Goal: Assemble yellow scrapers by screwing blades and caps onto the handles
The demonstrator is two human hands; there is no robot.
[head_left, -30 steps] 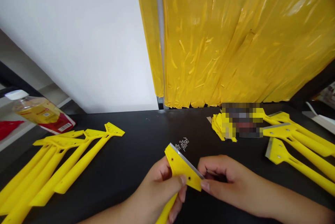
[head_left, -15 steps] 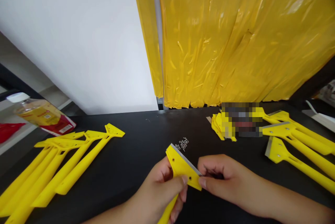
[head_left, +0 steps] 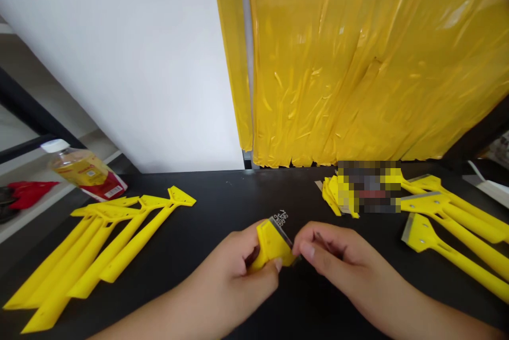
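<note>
While the left hand [head_left: 226, 268] grips a yellow plastic scraper [head_left: 272, 244] just below the loose screws [head_left: 281, 218], the right hand [head_left: 334, 255] pinches at its edge, held item hidden. Scrapers [head_left: 419, 234] right of the screws carry steel blades; those [head_left: 135, 242] left show none.

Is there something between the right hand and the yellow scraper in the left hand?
Nothing visible stands between them. The right hand is right against the head of the yellow scraper, which the left hand grips. The small screws lie beyond the scraper, out of the way.
</note>
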